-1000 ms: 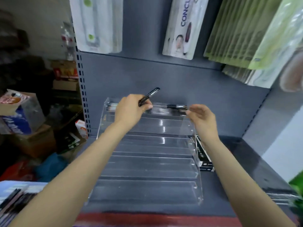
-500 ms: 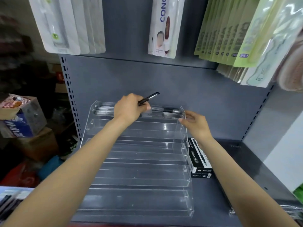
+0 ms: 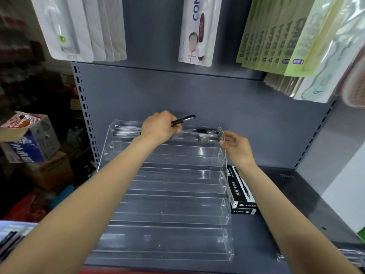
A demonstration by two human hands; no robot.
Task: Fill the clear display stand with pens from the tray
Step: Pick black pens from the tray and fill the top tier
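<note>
A clear tiered display stand [image 3: 166, 196] stands on the grey shelf. Its top tier holds several black pens [image 3: 205, 132] lying flat; the lower tiers hold nothing. My left hand [image 3: 160, 126] hovers over the top tier, shut on a black pen [image 3: 183, 120] whose tip points up and right. My right hand [image 3: 236, 148] sits at the stand's upper right corner, fingers curled and touching the side wall, with nothing in it. A tray edge with pens [image 3: 9, 237] shows at the bottom left.
A black pen box [image 3: 240, 189] lies right of the stand. Packaged goods [image 3: 197, 30] hang above on the back panel. Cardboard boxes [image 3: 31, 139] are stacked at the left. A clear item [image 3: 351, 256] lies at the shelf's right front.
My right hand has drawn back from the top tier to the stand's right corner. My left hand keeps its pen over the top tier. The view has shifted.
</note>
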